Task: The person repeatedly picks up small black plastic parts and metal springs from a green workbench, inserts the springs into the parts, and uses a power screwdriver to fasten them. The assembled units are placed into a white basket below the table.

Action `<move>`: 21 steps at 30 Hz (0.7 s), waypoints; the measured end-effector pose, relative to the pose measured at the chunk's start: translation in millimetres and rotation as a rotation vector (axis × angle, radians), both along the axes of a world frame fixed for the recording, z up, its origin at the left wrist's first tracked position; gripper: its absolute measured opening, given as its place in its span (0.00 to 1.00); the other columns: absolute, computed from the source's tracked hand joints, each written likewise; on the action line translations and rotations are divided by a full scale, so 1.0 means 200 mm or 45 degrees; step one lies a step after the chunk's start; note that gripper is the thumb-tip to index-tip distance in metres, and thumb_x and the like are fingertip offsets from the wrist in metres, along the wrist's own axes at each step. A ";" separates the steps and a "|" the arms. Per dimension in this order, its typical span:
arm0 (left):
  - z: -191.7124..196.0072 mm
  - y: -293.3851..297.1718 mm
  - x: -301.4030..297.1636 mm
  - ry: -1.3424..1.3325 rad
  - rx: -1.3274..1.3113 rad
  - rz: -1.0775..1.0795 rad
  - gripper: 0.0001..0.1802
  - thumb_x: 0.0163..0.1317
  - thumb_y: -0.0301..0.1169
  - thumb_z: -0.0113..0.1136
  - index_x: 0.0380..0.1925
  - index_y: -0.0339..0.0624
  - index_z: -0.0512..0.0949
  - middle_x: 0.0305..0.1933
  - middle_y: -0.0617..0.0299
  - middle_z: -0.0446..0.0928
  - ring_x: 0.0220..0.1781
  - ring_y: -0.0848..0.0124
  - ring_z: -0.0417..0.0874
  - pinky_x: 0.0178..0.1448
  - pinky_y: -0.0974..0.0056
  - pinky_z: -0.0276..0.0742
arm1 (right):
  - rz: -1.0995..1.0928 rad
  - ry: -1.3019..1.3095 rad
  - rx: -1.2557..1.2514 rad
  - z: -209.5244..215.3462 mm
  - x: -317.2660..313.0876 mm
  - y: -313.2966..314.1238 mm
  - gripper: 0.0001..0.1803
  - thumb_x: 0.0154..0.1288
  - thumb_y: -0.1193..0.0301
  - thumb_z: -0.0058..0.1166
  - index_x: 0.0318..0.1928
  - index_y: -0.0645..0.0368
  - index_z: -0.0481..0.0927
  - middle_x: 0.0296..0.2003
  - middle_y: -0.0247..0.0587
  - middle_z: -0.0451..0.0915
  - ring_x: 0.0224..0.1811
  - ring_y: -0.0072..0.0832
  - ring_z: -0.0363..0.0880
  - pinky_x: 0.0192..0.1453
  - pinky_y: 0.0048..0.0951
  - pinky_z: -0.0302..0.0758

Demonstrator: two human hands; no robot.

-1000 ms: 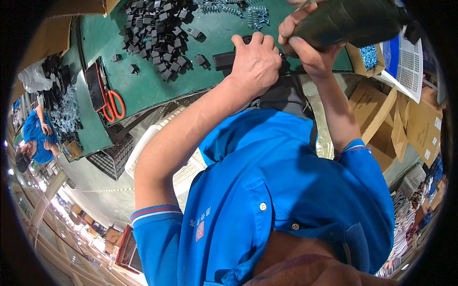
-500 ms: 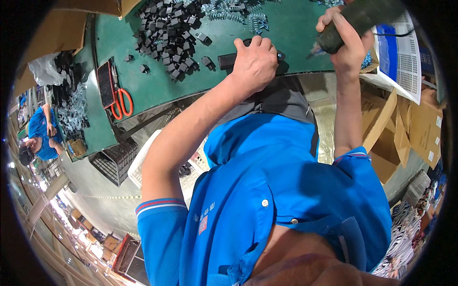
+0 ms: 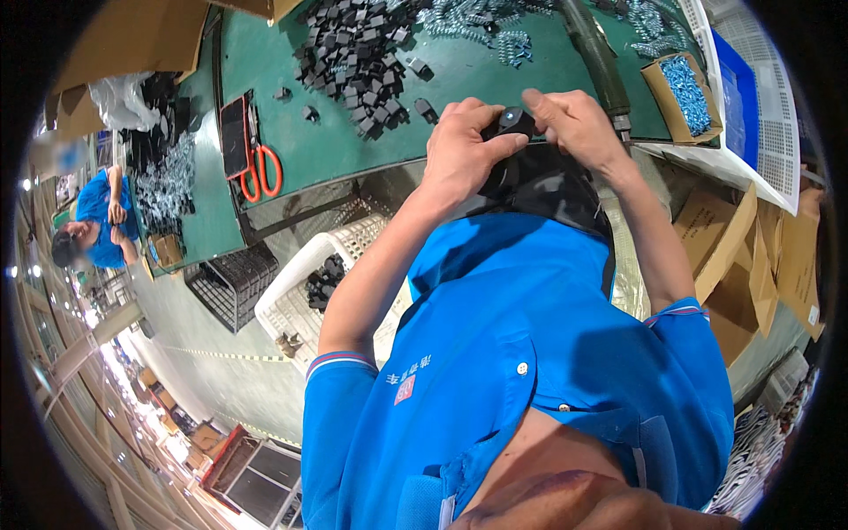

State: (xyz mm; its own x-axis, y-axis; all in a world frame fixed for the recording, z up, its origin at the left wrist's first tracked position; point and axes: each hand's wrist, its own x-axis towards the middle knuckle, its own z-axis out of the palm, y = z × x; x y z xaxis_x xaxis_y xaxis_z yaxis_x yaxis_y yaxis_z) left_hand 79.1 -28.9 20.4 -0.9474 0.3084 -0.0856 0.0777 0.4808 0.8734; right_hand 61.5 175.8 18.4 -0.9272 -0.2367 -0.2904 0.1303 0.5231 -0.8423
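My left hand (image 3: 461, 148) is closed around a black part (image 3: 512, 118) at the table's near edge. The part's rounded end faces up, with a small shiny spot in its middle. My right hand (image 3: 579, 131) is beside that end, fingers curled in. Whether it touches the part, or has something small in its fingers, is hidden. A dark green power screwdriver (image 3: 594, 55) lies on the table beyond my right hand, its tip toward me. A heap of small black blocks (image 3: 358, 64) is to the far left of my hands, with a few loose ones nearer.
Springs (image 3: 459, 19) are piled at the back of the green table (image 3: 278, 53). A cardboard box of screws (image 3: 685, 97) stands at right, by a white crate (image 3: 767, 106). Orange-handled scissors (image 3: 261, 168) and a phone (image 3: 235, 137) lie left. A co-worker (image 3: 102, 216) sits far left.
The power screwdriver has left my right hand and is on the table. My right hand has come across to the black part, which my left hand now holds with its end turned up.
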 end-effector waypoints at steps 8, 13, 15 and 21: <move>0.03 -0.12 0.09 -0.060 -0.410 -0.002 0.22 0.53 0.44 0.69 0.42 0.40 0.85 0.36 0.52 0.80 0.42 0.55 0.80 0.48 0.55 0.74 | -0.126 -0.581 -0.653 -0.12 0.11 -0.22 0.26 0.70 0.50 0.53 0.20 0.56 0.76 0.15 0.28 0.69 0.16 0.14 0.61 0.19 0.23 0.53; 0.02 -0.19 0.13 -0.376 -0.490 -0.027 0.22 0.54 0.44 0.69 0.42 0.39 0.85 0.34 0.46 0.83 0.36 0.55 0.84 0.44 0.54 0.77 | -0.270 -0.963 -0.711 -0.14 0.22 -0.34 0.24 0.69 0.48 0.51 0.23 0.51 0.72 0.14 0.24 0.63 0.12 0.14 0.52 0.15 0.21 0.46; -0.02 -0.23 0.16 -0.430 -0.457 -0.010 0.21 0.54 0.44 0.69 0.41 0.39 0.86 0.32 0.45 0.83 0.34 0.56 0.85 0.42 0.55 0.77 | -0.314 -1.050 -0.717 -0.14 0.25 -0.39 0.23 0.70 0.48 0.49 0.23 0.48 0.68 0.15 0.24 0.62 0.11 0.14 0.51 0.15 0.21 0.45; -0.08 -0.26 0.27 -0.095 -0.808 -0.178 0.23 0.55 0.50 0.66 0.40 0.43 0.86 0.37 0.53 0.82 0.46 0.55 0.82 0.50 0.52 0.76 | -0.357 -1.187 -0.655 -0.25 0.34 -0.44 0.23 0.70 0.48 0.50 0.25 0.49 0.68 0.17 0.24 0.62 0.13 0.13 0.51 0.15 0.21 0.45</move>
